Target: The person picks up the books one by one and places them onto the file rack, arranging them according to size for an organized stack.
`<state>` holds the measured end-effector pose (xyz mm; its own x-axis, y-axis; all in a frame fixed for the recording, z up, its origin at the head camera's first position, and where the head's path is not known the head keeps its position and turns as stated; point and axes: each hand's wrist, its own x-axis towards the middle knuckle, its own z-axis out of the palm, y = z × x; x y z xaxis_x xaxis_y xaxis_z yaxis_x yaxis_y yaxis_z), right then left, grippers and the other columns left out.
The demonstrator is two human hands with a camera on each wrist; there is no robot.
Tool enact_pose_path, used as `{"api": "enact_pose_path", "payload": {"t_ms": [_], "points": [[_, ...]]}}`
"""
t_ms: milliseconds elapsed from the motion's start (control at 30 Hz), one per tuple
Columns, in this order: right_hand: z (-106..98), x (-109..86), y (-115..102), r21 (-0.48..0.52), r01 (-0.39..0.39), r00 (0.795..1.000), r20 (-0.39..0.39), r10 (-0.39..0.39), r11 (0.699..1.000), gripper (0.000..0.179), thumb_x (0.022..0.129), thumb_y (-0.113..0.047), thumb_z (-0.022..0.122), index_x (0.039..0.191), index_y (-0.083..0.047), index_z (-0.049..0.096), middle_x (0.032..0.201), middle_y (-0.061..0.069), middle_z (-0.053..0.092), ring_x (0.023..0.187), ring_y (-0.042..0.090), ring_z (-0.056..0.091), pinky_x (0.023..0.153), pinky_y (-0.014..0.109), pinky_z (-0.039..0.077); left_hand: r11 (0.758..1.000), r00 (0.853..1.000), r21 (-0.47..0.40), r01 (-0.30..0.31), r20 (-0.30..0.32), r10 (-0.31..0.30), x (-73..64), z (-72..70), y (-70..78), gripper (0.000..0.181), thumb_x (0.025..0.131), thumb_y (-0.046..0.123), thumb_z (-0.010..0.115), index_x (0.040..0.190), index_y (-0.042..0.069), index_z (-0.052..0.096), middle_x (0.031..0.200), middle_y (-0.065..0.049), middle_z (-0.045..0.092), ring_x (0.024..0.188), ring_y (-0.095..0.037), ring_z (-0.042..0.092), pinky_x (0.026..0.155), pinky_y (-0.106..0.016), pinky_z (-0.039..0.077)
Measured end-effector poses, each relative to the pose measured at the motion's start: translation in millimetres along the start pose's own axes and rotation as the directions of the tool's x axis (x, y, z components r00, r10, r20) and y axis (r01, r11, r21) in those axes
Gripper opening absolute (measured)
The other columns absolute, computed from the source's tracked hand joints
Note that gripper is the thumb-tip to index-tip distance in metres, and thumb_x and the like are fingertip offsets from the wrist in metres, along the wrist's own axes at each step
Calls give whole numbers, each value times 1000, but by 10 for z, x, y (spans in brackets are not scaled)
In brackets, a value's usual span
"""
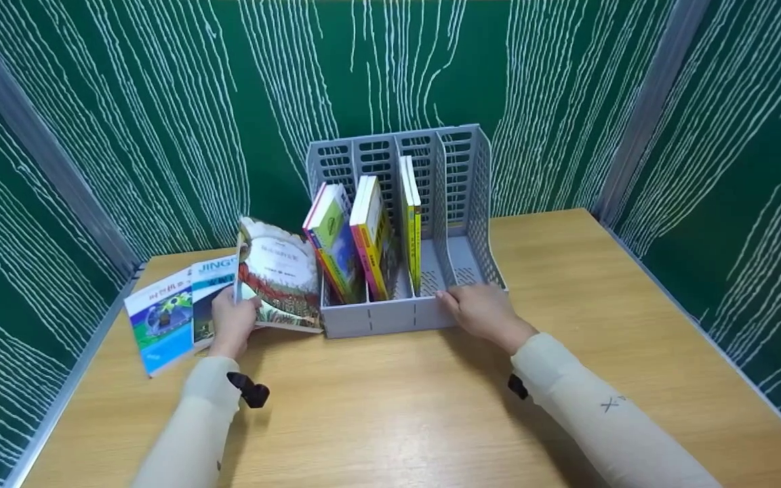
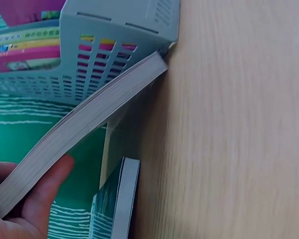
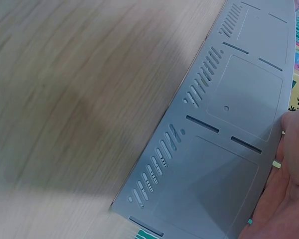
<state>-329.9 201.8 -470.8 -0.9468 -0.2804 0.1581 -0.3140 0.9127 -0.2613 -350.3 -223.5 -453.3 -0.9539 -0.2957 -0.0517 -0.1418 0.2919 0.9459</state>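
Note:
My left hand (image 1: 231, 322) grips a paperback book (image 1: 278, 274) by its lower left edge, thumb on the front cover. In the left wrist view the book (image 2: 79, 112) stands tilted, its page edges facing the camera and its far corner close to the rack's side. The grey file rack (image 1: 390, 318) has upright compartments; books stand in the three left ones. At the rack's front right, my right hand (image 1: 485, 313) holds the top of its low front wall, fingers over the edge. The right wrist view shows that slotted front wall (image 3: 244, 94) close up.
Two more books, one blue and white (image 1: 167, 322) and one teal-topped (image 1: 213, 271), lie overlapping on the wooden table (image 1: 390, 413), left of the held book. Green walls with white streaks (image 1: 282, 68) surround the table behind and at both sides.

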Motion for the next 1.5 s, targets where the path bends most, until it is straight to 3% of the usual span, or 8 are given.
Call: {"api": "enact_pose_path", "payload": {"t_ms": [200, 433, 633, 867, 1133, 1200, 1333, 1500], "points": [[-15, -4, -11, 28, -31, 999, 26, 30, 999, 51, 117, -41, 44, 119, -2, 77, 105, 18, 80, 110, 44, 74, 112, 74, 45, 998, 997, -18, -65, -40, 64, -106, 26, 9, 46, 108, 5, 55, 151, -8, 50, 148, -26, 57, 133, -34, 51, 122, -51, 43], [-28, 10, -24, 44, -40, 998, 49, 38, 998, 54, 117, -43, 42, 127, -2, 76, 121, 21, 79, 120, 46, 72, 114, 73, 43, 987, 981, -11, -163, -112, 161, -189, -11, 15, 37, 111, 7, 53, 147, -4, 51, 140, -24, 58, 131, -35, 52, 122, -54, 44], [-21, 17, -11, 56, -49, 997, 55, 46, 997, 54, 118, -43, 42, 132, -2, 74, 133, 23, 76, 130, 49, 68, 120, 77, 36, 960, 947, 17, -278, -160, 277, -246, -37, 57, 37, 112, 6, 53, 148, -3, 50, 138, -24, 60, 128, -36, 54, 119, -56, 46], [-18, 25, -6, 39, -18, 1000, 22, 17, 999, 52, 117, -39, 43, 121, 1, 77, 120, 24, 79, 119, 48, 73, 108, 73, 47, 896, 851, 176, -408, -283, 442, -312, -55, 123, 24, 108, 3, 56, 131, -6, 58, 101, -23, 61, 89, -34, 55, 75, -38, 42], [-8, 15, 6, 74, -53, 998, 37, 50, 996, 52, 118, -40, 43, 128, 1, 75, 124, 23, 78, 123, 48, 71, 118, 76, 38, 845, 797, 238, -479, -287, 532, -413, -84, 243, 35, 112, 8, 55, 145, -5, 53, 106, -24, 70, 83, -32, 64, 65, -19, 47], [-7, 15, 10, 80, -52, 998, 38, 50, 995, 52, 118, -40, 43, 128, 0, 75, 125, 24, 78, 124, 48, 70, 118, 76, 38, 826, 777, 261, -499, -286, 561, -430, -87, 267, 36, 112, 8, 56, 146, -5, 53, 113, -25, 72, 87, -34, 69, 72, -23, 58], [-2, 16, 16, 102, -44, 999, 32, 41, 994, 52, 117, -40, 44, 131, 1, 74, 129, 25, 77, 126, 49, 69, 121, 78, 34, 778, 725, 299, -552, -288, 625, -486, -95, 317, 37, 111, 6, 59, 145, -7, 54, 124, -28, 73, 100, -41, 75, 89, -50, 67], [-4, 30, 1, 118, -24, 1000, -3, 24, 993, 50, 117, -38, 46, 126, 1, 76, 114, 22, 80, 109, 44, 74, 112, 72, 45, 683, 632, 359, -636, -264, 728, -550, -103, 384, 37, 108, 3, 62, 143, -8, 56, 134, -29, 72, 119, -48, 75, 95, -60, 63]]}}
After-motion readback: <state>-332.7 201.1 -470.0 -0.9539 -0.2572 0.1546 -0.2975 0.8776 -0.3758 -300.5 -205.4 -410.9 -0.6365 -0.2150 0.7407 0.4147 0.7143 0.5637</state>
